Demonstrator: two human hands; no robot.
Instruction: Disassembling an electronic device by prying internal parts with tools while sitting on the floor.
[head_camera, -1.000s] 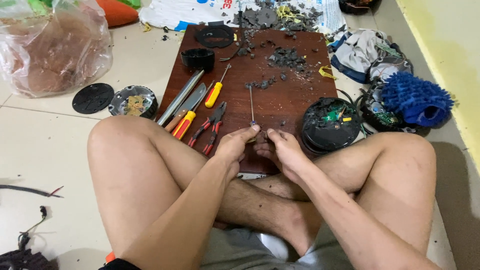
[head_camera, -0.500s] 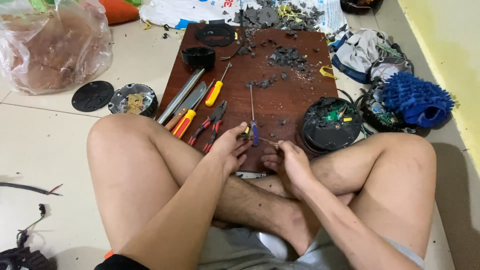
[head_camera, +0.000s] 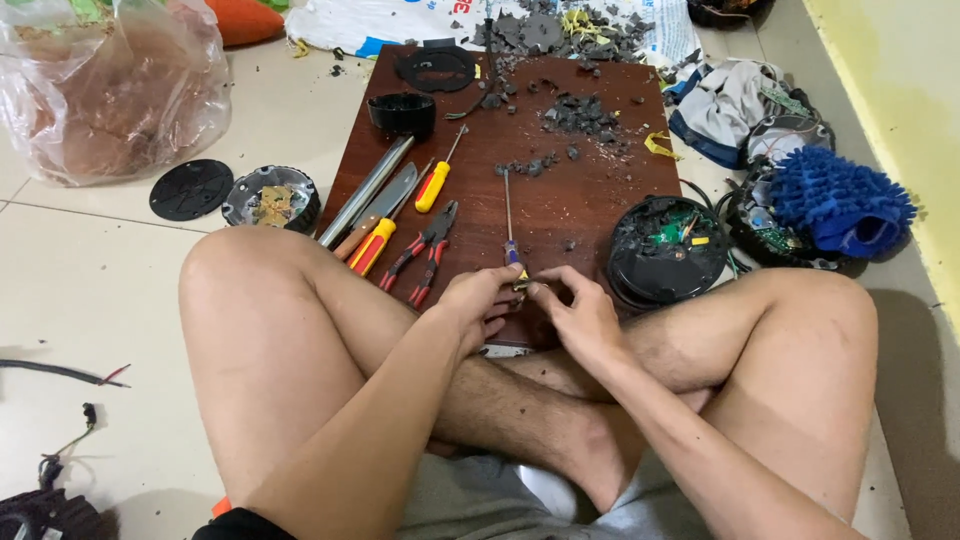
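I sit cross-legged on the floor at a dark brown wooden board (head_camera: 590, 190). My left hand (head_camera: 478, 305) and my right hand (head_camera: 580, 310) meet at the board's near edge, both pinching a small dark part (head_camera: 528, 286) between the fingertips. A long thin screwdriver with a blue and yellow handle (head_camera: 509, 215) lies on the board, its handle right at my left fingers. What the small part is cannot be made out.
Red-handled pliers (head_camera: 428, 250), yellow-handled screwdrivers (head_camera: 432, 187) and a metal file (head_camera: 365, 190) lie at the board's left. A black round housing with a circuit board (head_camera: 665, 250) sits right of my hands. Grey debris (head_camera: 580, 110), a plastic bag (head_camera: 110, 90), a blue mop pad (head_camera: 835, 200) surround the board.
The thin screwdriver was upright in my hands a second ago; it now lies flat on the board. My hands have come together on the small part.
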